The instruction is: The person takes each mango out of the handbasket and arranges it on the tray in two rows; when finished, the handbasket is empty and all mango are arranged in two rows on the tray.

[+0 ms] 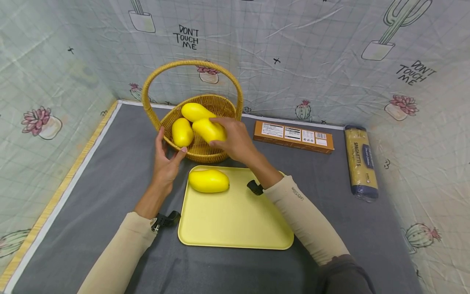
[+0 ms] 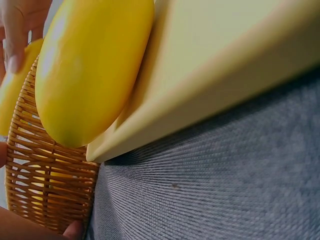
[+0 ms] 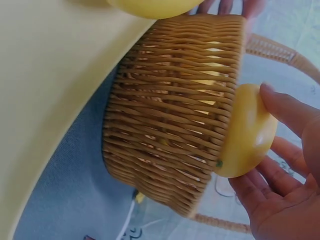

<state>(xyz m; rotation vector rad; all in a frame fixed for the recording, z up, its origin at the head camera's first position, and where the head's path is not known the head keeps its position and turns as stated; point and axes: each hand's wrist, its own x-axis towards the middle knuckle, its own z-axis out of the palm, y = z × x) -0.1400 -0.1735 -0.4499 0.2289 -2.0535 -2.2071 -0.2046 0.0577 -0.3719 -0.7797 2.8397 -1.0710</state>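
Note:
A yellow mango (image 1: 209, 130) is held in my right hand (image 1: 235, 139) at the mouth of a wicker basket (image 1: 205, 157). In the right wrist view, thumb and fingers grip that mango (image 3: 248, 132) at the basket's rim. Two more mangoes, one at the left (image 1: 182, 132) and one behind (image 1: 197, 111), lie inside the basket. My left hand (image 1: 165, 165) holds the basket's left front rim, thumb at the front and fingers along the side. Just in front, another mango (image 1: 209, 181) lies on a pale yellow tray (image 1: 235, 220), near its far left corner.
The basket's tall handle (image 1: 192, 62) arches above it. Right of the basket lies a long brown box (image 1: 293, 136) with printed labels. A spaghetti pack (image 1: 361, 161) lies farther right on the grey cloth (image 1: 84, 196). Printed fabric (image 1: 279, 49) hangs close behind.

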